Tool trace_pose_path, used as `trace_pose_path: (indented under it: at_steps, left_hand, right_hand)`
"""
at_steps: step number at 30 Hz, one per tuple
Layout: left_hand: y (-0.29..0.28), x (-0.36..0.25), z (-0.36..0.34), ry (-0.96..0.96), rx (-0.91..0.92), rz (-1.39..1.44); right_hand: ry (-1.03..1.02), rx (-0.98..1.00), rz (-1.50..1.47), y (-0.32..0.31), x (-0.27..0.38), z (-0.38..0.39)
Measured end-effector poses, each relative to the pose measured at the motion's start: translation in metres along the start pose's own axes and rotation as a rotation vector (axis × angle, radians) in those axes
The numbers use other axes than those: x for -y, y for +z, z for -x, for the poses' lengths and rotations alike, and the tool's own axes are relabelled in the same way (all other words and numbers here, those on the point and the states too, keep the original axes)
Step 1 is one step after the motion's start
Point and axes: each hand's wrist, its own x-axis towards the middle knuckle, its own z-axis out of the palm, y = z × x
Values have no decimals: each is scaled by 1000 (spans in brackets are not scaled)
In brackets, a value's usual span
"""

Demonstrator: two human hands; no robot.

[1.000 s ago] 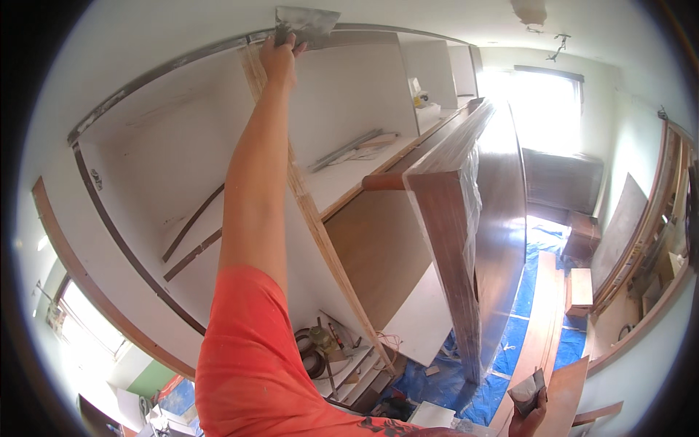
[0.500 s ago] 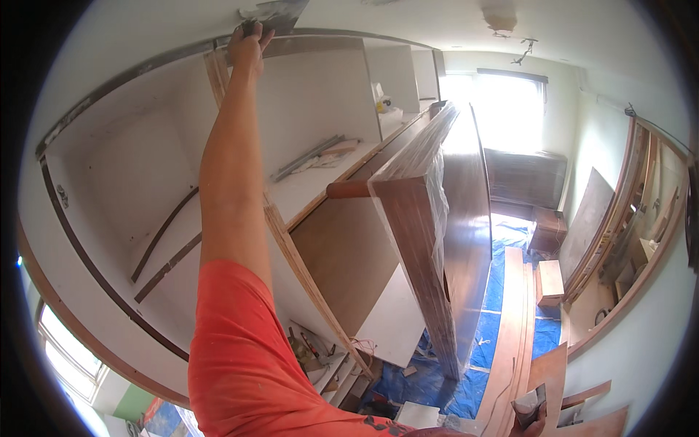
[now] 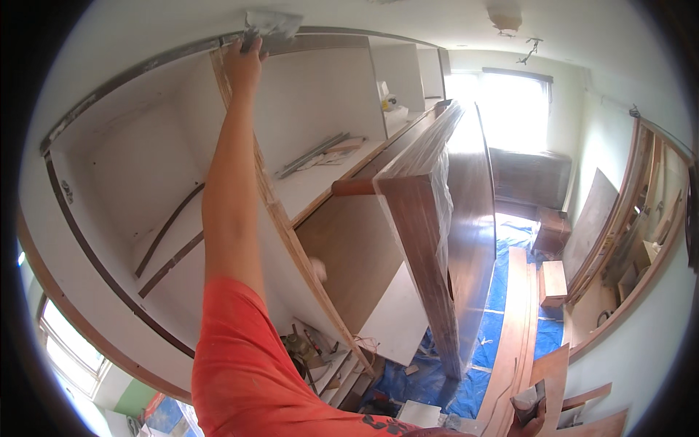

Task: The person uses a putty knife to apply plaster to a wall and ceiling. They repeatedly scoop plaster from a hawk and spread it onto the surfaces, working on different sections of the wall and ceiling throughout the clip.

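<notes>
My left arm, in a red sleeve, reaches up to the top edge of the built-in cabinet (image 3: 313, 87). My left hand (image 3: 243, 64) is closed around the handle of a broad putty knife (image 3: 275, 26). Its wide grey blade lies close to the ceiling, just above the dark strip along the cabinet's top; whether it touches cannot be told. Low at the right, my right hand (image 3: 536, 421) is partly in view, closed on a second broad scraper (image 3: 525, 400) with a greyish blade, held well below the ceiling.
A brown panel wrapped in clear plastic (image 3: 415, 226) stands right of the cabinet. Blue sheeting (image 3: 473, 349) covers the floor, with long wooden boards (image 3: 513, 320) on it. Metal strips (image 3: 313, 154) lie on a cabinet shelf. A pale blurred shape (image 3: 317, 269) shows near the cabinet's wooden edge.
The putty knife's blade has tilted, showing more of its lighter face. My left hand has shifted slightly lower and left. The pale blurred shape has appeared beside the cabinet's edge.
</notes>
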Motion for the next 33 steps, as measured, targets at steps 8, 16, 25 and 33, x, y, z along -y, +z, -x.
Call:
trace_pose_path:
  at_steps: [8,16,25,33]
  left_hand:
    - [30,0,50,145,-336,169]
    - [138,-47,-11,109,-827,-206]
    - [126,-58,-19,-203,-594,-92]
    - [128,-70,-15,-185,-697,89]
  right_hand:
    - [76,261,-63,13,-3,-10]
    - [13,161,39,39,6,-8]
    - [-151,91,213,-16,-4,-3]
    - [-66,253,27,-1,-3,-9]
